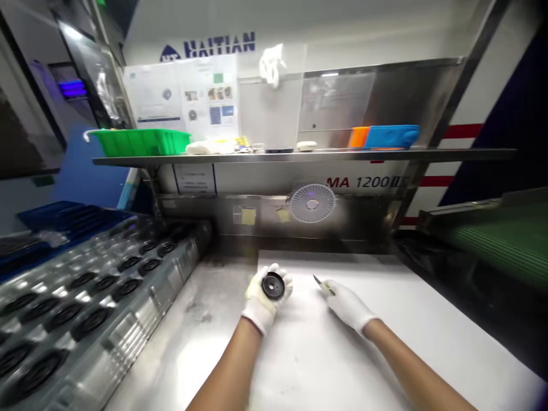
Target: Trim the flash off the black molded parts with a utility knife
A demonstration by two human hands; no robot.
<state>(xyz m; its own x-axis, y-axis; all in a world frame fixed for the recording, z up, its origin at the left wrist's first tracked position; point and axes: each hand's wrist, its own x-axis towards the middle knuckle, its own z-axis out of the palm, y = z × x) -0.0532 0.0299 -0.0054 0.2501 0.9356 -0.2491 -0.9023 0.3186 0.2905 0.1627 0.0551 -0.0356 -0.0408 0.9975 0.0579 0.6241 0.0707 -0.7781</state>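
In a white glove, my left hand (pixel 264 302) holds a round black plastic part (pixel 273 285) with a raised rim and a small hole at its centre. The fingers curl around its edge, and its face is turned up toward me. My right hand (pixel 345 302), gloved too, grips a small knife (pixel 318 281) with its pointed dark blade aimed up and left. Blade and black part are apart. Both hands are above a white sheet (pixel 325 354) that covers much of the metal table (pixel 201 319).
At left, clear trays (pixel 141 325) hold several round black parts (pixel 92 319). Above the table's back runs a metal shelf (pixel 265 157) with a green bin (pixel 143 141) and a blue box (pixel 391 137). A white fan grille (pixel 312 203) hangs below it. A green conveyor belt (pixel 505 234) lies at right.
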